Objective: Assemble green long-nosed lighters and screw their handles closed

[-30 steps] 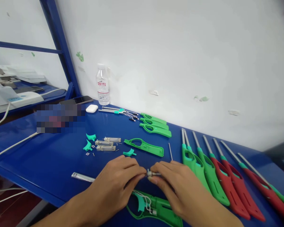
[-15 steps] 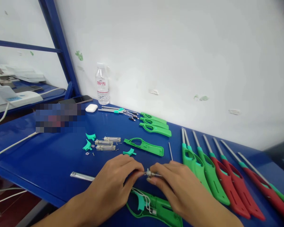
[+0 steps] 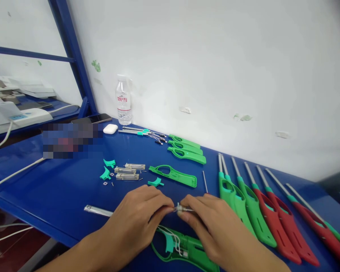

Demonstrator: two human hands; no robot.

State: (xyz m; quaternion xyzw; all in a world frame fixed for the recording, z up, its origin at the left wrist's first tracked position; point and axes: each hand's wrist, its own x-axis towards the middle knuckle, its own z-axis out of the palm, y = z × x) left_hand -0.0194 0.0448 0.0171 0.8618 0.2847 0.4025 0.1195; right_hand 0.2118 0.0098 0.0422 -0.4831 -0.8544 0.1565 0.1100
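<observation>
My right hand grips a clear lighter fuel tank, its valve end poking out to the left between thumb and fingertips. Thumb and forefinger of my left hand pinch at that valve end; whatever lies between them is too small to make out. Below both hands lies an open green lighter shell, with a teal trigger and white wires inside. A metal lighter tube sticks out past my left wrist. Another green shell half and a loose teal trigger rest just beyond my hands.
Several finished-looking green and red lighters line the right. Clear fuel tanks lie with tiny screws and teal triggers at centre left. A screwdriver is beyond my right hand. Wired tubes, green shells and a water bottle stand near the wall.
My left fingertips drew slightly away from the valve end, then came back close to it. Both hands otherwise keep their places; the view shifts a little.
</observation>
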